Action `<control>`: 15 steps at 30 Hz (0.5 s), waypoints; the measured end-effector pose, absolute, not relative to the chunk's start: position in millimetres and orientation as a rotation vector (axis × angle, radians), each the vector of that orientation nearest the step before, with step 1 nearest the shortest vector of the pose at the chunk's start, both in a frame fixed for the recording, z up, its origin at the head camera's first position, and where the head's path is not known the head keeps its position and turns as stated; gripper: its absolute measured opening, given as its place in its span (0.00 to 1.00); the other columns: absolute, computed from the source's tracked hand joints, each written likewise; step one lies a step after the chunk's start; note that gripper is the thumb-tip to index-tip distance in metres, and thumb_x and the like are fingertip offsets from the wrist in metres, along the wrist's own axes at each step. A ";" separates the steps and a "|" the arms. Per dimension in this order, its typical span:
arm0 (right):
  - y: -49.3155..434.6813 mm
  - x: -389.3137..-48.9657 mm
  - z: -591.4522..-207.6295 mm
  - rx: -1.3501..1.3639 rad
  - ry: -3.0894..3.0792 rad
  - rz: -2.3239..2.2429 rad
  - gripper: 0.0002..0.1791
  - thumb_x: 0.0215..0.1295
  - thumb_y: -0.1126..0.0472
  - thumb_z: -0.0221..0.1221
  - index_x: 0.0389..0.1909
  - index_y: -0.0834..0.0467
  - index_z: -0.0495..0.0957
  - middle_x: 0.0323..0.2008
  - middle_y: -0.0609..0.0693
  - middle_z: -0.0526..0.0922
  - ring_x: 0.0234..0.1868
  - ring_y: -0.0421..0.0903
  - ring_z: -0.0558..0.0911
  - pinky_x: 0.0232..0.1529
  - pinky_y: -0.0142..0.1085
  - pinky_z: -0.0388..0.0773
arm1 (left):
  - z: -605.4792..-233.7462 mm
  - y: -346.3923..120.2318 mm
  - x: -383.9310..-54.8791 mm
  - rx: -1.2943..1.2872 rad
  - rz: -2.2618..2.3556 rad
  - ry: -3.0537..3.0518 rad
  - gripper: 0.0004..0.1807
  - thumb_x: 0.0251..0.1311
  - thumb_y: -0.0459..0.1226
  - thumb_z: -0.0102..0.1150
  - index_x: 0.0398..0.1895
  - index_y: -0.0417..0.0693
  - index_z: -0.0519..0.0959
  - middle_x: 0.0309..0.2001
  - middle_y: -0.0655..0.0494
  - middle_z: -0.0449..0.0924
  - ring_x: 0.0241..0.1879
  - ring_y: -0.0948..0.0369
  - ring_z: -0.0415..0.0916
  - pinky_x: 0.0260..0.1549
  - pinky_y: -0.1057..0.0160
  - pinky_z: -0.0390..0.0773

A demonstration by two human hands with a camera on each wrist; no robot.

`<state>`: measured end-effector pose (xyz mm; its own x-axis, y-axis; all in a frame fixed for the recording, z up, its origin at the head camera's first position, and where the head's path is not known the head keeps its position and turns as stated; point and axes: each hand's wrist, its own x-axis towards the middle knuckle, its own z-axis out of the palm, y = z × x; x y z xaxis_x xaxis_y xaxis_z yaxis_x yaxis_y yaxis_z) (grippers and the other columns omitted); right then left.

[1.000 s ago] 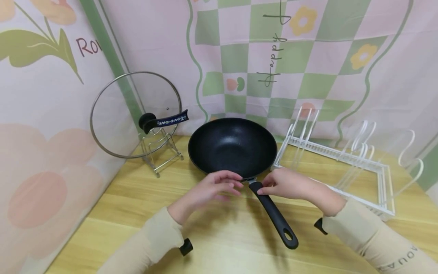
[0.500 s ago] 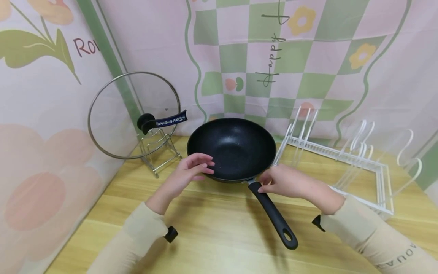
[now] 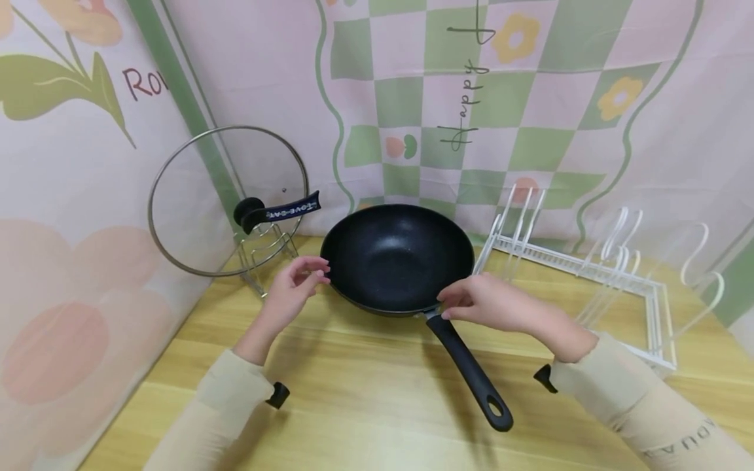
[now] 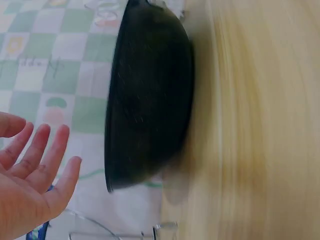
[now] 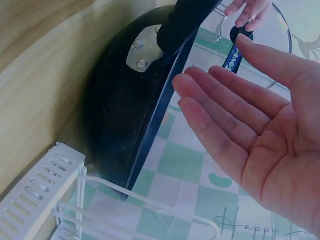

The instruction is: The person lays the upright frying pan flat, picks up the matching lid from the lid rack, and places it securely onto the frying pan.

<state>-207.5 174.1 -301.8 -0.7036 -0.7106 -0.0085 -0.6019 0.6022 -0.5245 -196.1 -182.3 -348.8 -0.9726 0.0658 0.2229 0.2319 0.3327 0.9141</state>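
Note:
A black frying pan (image 3: 400, 261) with deep sides rests on the wooden table, its long black handle (image 3: 468, 369) pointing toward me and to the right. My left hand (image 3: 292, 288) hovers by the pan's left rim, fingers loosely bent and holding nothing; the left wrist view shows a gap between the fingers (image 4: 52, 155) and the pan. Where handle meets rim, my right hand (image 3: 491, 302) hovers with nothing in its grasp. In the right wrist view its palm faces the camera and its fingers (image 5: 220, 102) are nearly straight, apart from the pan.
Left of the pan, a glass lid (image 3: 194, 196) with a dark knob leans upright in a small wire stand (image 3: 253, 261). A white rack (image 3: 650, 314) with upright prongs stands to the right. Patterned cloth (image 3: 400, 104) hangs behind the table.
My left hand has moved left from beside the handle to the pan's left rim. My right hand has come off the handle and shifted slightly up. The pan stays in place.

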 end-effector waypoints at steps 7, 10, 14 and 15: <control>169.7 -210.6 -298.5 -1.127 2.634 -0.767 0.17 0.69 0.61 0.66 0.53 0.67 0.84 0.45 0.55 0.89 0.45 0.49 0.88 0.44 0.41 0.86 | -356.4 -197.9 -205.1 -0.133 -1.648 -2.247 0.11 0.70 0.27 0.58 0.52 0.30 0.79 0.49 0.36 0.82 0.45 0.48 0.84 0.44 0.71 0.81; 164.3 -212.8 -296.8 -1.182 2.646 -0.776 0.15 0.69 0.63 0.65 0.52 0.66 0.84 0.44 0.55 0.89 0.44 0.48 0.88 0.44 0.41 0.86 | -358.0 -204.7 -207.2 -0.089 -1.581 -2.198 0.11 0.68 0.26 0.60 0.51 0.30 0.80 0.49 0.36 0.83 0.42 0.55 0.83 0.44 0.72 0.81; 154.4 -217.6 -295.0 -1.239 2.665 -0.765 0.13 0.69 0.64 0.65 0.50 0.66 0.85 0.43 0.54 0.89 0.44 0.48 0.88 0.43 0.40 0.86 | -358.4 -212.5 -207.4 -0.024 -1.499 -2.179 0.12 0.67 0.27 0.62 0.52 0.33 0.81 0.50 0.40 0.84 0.43 0.57 0.80 0.46 0.72 0.79; 151.6 -218.7 -294.2 -1.242 2.669 -0.758 0.13 0.69 0.64 0.65 0.50 0.66 0.85 0.44 0.54 0.89 0.44 0.47 0.88 0.43 0.39 0.86 | -358.5 -214.0 -207.4 -0.008 -1.485 -2.169 0.12 0.67 0.27 0.62 0.52 0.33 0.81 0.50 0.40 0.84 0.44 0.56 0.80 0.46 0.72 0.79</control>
<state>-218.7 151.6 -294.2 -0.6618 -0.7410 0.1143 -0.6904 0.5428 -0.4783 -207.4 -214.0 -358.5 -0.8712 -0.2729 0.4081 0.2818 0.4027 0.8709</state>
